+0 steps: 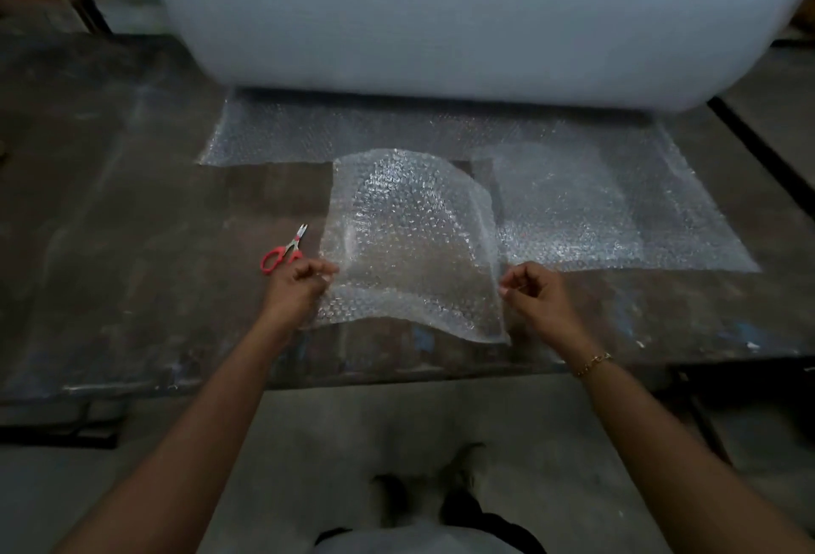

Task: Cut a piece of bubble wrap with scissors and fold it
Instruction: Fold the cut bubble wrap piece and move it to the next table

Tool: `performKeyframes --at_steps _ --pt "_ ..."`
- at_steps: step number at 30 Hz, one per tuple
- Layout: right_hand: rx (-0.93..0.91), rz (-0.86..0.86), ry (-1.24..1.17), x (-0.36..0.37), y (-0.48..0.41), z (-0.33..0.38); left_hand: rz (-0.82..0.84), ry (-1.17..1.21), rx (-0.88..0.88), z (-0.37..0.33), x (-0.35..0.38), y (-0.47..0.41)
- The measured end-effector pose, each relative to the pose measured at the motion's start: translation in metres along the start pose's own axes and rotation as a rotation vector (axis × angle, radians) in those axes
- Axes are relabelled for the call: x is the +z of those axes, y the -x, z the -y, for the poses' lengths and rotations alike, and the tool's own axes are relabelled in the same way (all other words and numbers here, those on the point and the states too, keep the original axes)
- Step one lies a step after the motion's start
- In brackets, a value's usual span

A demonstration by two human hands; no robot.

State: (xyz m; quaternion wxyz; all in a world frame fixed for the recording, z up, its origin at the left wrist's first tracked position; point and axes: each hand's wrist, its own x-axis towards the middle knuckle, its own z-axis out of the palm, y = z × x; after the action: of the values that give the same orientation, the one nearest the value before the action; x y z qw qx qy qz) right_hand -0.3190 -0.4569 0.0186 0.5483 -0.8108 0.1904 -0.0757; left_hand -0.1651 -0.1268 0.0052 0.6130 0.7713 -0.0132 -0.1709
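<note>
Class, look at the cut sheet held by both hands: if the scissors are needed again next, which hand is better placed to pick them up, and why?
Left hand: the scissors lie on the table just beyond it.

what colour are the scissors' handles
Red, seen in the head view: the scissors lie on the table by the left hand.

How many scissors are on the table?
1. The red-handled scissors lie on the table, just beyond the left hand and left of the cut bubble wrap piece. Others could be hidden behind the big roll.
</note>
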Motion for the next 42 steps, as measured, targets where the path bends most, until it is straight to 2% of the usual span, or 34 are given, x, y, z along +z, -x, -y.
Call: performKeyframes --at_steps 3,6,7,10,15,20,26,32,35,38,42 --pt "-0.046 0.052 0.164 0.006 0.005 -0.019 0.106 -0.222 -0.006 0.018 -0.007 0.003" --pt "-0.157 0.077 0.310 0.011 0.018 -0.024 0.108 -0.697 0.187 0.027 -0.020 0.012" --pt "-0.201 0.093 0.348 0.012 0.024 -0.024 0.121 -0.743 0.245 0.026 -0.023 0.019" --pt "-0.316 0.176 0.502 0.013 0.041 -0.023 0.231 -0.732 0.373 0.022 -0.024 0.039" --pt "-0.334 0.239 0.682 0.009 0.056 -0.026 0.385 -0.881 0.393 0.025 -0.029 0.053" --pt "-0.344 0.244 0.745 0.006 0.064 -0.029 0.380 -0.985 0.444 0.025 -0.028 0.060" --pt "-0.365 0.178 0.653 0.003 0.072 -0.035 0.387 -0.994 0.521 0.030 -0.025 0.073" --pt "-0.331 0.091 0.478 -0.001 0.082 -0.036 0.334 -0.813 0.580 0.038 -0.033 0.083" --pt "-0.190 0.051 0.306 -0.005 0.082 -0.030 0.241 -0.552 0.434 0.041 -0.038 0.080" --pt "-0.028 0.003 -0.003 -0.009 0.075 -0.022 0.133 -0.205 0.230 0.031 -0.029 0.077" --pt "0.001 -0.124 -0.245 -0.006 0.058 -0.004 0.069 0.104 0.096 0.012 -0.011 0.063"
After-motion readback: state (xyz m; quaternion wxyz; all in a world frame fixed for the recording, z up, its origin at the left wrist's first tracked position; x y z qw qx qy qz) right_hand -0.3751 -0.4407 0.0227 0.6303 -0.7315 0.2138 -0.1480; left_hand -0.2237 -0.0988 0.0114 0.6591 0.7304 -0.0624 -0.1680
